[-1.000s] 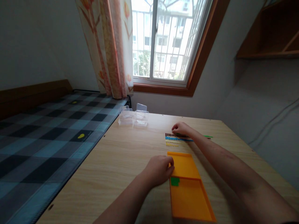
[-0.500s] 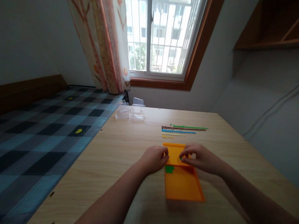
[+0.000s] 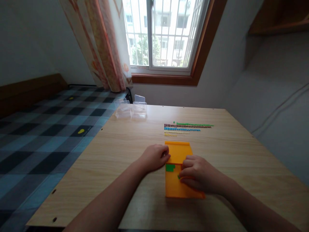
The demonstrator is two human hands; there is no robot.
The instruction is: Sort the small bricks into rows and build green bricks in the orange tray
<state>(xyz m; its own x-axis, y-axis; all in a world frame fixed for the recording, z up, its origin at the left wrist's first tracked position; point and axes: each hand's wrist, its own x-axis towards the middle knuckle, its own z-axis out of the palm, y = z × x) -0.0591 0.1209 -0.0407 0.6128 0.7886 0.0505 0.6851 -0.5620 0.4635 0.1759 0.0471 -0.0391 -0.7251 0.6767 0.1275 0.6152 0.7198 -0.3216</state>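
An orange tray lies on the wooden table in front of me. My left hand is curled against the tray's left edge and steadies it. Inside the tray, my right hand rests with its fingers pinched on a small green piece. A green square block lies in the tray by its left wall. Beyond the tray, rows of small coloured pieces in green, brown, blue and yellow are lined up on the table.
Clear plastic boxes stand at the table's far left corner. A bed with a blue checked cover runs along the table's left side. A window and a curtain are behind the table, and a wall lies to the right.
My right hand came back from the rows of pieces to the tray and moved down into its nearer part with a small green piece. The view tipped down a little.
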